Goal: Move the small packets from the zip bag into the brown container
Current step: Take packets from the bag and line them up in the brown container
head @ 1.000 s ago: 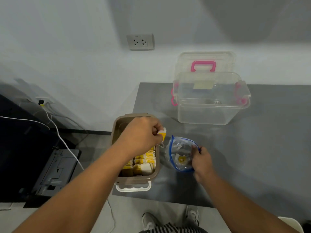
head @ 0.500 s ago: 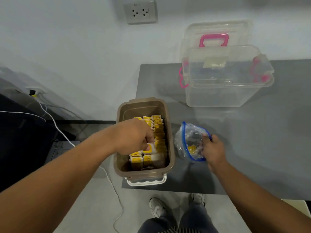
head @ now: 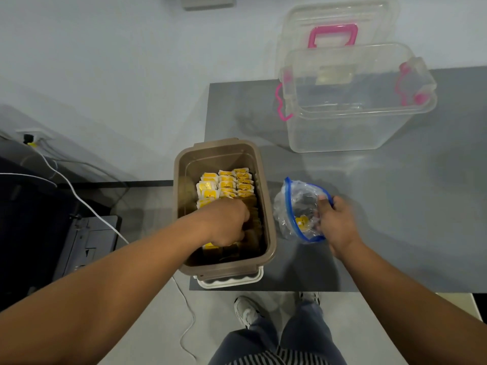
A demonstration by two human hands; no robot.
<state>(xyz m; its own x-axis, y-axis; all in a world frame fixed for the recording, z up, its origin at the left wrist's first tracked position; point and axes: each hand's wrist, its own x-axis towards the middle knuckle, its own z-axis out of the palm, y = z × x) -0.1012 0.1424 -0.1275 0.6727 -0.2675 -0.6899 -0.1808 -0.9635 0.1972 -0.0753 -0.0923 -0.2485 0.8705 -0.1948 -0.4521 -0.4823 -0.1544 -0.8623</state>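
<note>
Here, left hand (head: 224, 223) fingers curl, grip unclear, among yellow-and-white small packets (head: 226, 184) in the brown plastic container (head: 267, 206); right hand (head: 338, 222) pinches the clear blue-rimmed zip bag (head: 295, 204); print unreadable.

Surface: dark grey table (head: 395, 206) — set against a pale wall.
Near left edge: brown container (head: 268, 206), open, on a white lid (head: 232, 281) that overhangs the table's front edge.
Just right of it: zip bag (head: 292, 206) with a blue seal, mouth open.
Far side: clear plastic box (head: 350, 127) with pink latches — well apart from the bag.
</note>
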